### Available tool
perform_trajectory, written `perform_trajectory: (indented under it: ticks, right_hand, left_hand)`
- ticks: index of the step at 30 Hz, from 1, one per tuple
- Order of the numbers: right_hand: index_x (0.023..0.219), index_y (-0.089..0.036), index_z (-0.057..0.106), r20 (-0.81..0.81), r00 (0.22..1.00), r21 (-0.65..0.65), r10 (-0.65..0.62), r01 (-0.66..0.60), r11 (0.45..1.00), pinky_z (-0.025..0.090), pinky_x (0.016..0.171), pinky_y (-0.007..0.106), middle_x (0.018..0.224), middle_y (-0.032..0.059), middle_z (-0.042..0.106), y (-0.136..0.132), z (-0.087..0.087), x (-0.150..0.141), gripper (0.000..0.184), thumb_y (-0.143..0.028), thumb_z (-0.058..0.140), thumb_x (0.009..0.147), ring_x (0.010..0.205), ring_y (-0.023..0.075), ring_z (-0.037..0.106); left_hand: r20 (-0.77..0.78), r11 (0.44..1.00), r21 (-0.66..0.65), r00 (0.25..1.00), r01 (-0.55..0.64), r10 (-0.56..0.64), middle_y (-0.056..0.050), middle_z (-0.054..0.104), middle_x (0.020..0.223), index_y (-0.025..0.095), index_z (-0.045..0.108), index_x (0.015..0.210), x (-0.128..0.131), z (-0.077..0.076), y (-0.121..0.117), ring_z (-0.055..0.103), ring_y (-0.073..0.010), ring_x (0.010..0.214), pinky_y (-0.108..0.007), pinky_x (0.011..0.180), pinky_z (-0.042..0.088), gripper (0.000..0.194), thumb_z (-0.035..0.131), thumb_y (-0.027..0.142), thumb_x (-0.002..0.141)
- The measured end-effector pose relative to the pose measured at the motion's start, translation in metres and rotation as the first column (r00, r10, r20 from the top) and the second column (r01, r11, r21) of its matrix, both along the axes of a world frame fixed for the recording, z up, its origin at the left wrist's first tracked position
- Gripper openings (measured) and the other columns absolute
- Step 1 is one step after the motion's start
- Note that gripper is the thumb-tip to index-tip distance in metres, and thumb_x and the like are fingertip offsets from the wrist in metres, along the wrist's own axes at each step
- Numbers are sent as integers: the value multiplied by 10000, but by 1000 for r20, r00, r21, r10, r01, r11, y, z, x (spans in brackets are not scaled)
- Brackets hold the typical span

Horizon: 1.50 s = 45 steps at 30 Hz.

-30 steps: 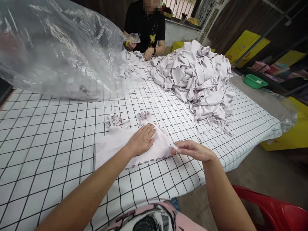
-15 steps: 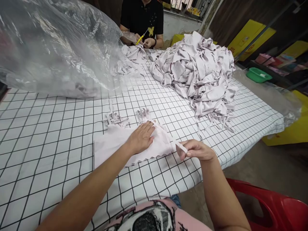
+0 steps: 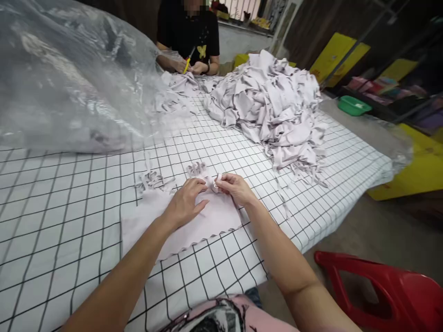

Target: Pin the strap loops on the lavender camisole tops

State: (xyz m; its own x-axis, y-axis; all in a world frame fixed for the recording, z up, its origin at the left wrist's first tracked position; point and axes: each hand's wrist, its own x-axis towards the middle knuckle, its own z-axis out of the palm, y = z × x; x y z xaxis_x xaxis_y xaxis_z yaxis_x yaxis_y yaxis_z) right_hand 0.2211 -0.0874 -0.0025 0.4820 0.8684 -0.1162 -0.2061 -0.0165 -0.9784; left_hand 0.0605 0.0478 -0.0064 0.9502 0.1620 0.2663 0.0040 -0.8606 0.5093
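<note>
**Soft, Light and Pinched by the Far Edge**

The cloth [image 3: 214, 216] lay flat on the counter [image 3: 297, 203], directly before the person and partly under the left hand [image 3: 187, 201]. It looked light, limp and hardly fragile, likely to crease or slide rather than resist; a flat palm would steady it, and the narrow strap [image 3: 218, 177] at its far edge seemed the natural place for a fingertip pinch.

The right hand [image 3: 235, 188] had that strap nipped between thumb and fingers, with the cloth just below and to the left. The left hand was relaxed, thumb spread away from its fingers, clenching nothing; its fingertips reached near the strap (whether they touched it, I could not tell). Two bunches of loops, one left [image 3: 150, 180] and one right [image 3: 196, 169], lay along the cloth's far edge.
</note>
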Motion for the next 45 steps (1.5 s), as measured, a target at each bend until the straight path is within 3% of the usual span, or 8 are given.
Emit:
perform_trajectory:
  ticks: [3,7,10,17,29,34,39,45]
  right_hand:
    - [756,-173,616,-18,999,10,-29,29,1000,446,595,238,686,-9,632,2,2,4,266,-380,779,718,602,91,553]
    - [780,-193,614,28,992,95,-125,122,988,477,623,245,815,-3,652,6,14,7,232,-345,780,724,653,92,581]
    - [798,-197,618,93,994,76,-52,45,996,484,630,253,793,-1,646,11,12,-1,224,-347,771,736,660,100,581]
    - [846,-192,607,139,986,-15,96,-95,995,484,633,269,766,1,618,14,-12,-17,228,-387,715,792,673,116,580]
    - [865,-206,566,213,968,4,131,-135,991,446,652,274,783,-4,583,12,-9,-24,224,-329,735,783,694,118,536]
    - [817,-204,518,344,918,-100,196,-172,980,430,617,272,734,-18,546,10,-6,-27,256,-352,725,789,657,115,508]
    - [896,-206,545,429,862,-127,270,-238,963,453,673,291,792,-5,551,9,-2,-24,213,-360,678,831,713,127,527]
    - [841,-211,622,685,660,-143,309,-294,945,424,772,326,821,26,568,10,6,-21,130,-337,631,872,835,173,497]
  left_hand:
    - [-21,996,-24,996,-86,86,-51,580,976,201,592,987,-5,5,4,513,-236,941,-384,780,483,228,648,360,833]
    - [-6,995,-23,995,-100,99,-40,552,887,191,587,950,-5,2,1,481,-218,862,-357,739,443,246,683,372,812]
    - [7,994,25,994,-108,108,-41,552,890,194,587,938,-5,1,-5,470,-219,868,-354,749,420,234,690,361,811]
    - [-31,968,192,984,-164,173,-64,570,949,180,590,895,-15,9,-12,463,-249,942,-375,784,387,225,732,313,781]
    - [-43,960,-59,962,-273,271,-11,596,791,224,690,825,-21,-6,-12,502,-204,844,-372,789,372,84,676,306,835]
    - [-67,955,-121,962,-272,266,4,608,749,217,693,794,-20,-5,-12,514,-184,792,-386,838,364,125,663,324,850]
    - [-56,963,-105,968,-249,245,-8,617,755,208,696,803,-21,-4,-11,513,-191,793,-384,824,363,156,603,303,884]
    - [-28,973,-67,975,-222,220,-15,626,742,199,686,787,-22,-5,-12,508,-197,794,-384,800,357,153,572,245,878]
